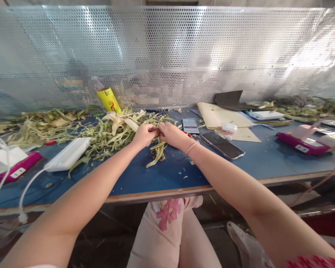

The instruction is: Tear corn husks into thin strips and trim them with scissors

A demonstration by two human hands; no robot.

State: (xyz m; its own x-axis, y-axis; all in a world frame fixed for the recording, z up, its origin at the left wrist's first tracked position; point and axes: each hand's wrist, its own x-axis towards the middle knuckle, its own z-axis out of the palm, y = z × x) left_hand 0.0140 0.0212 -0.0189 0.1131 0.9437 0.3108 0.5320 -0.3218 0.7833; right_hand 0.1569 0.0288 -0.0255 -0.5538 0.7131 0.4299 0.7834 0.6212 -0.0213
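Note:
My left hand and my right hand meet above the blue table, fingers pinched together at their tips. Between the fingertips is a bit of pale green, dried-looking plant, mostly hidden by the fingers. Just beneath the hands, a small bunch of plant strips trails toward the front edge. A loose heap of the same dried plant strips spreads behind and to the left of my left hand. Near my right wrist, which wears a thin bracelet, lies a small light-blue card or box.
A dark phone, a clear small case and tan paper lie to the right. A white power bank and magenta-based devices sit at the sides. A yellow tube leans against the perforated metal screen.

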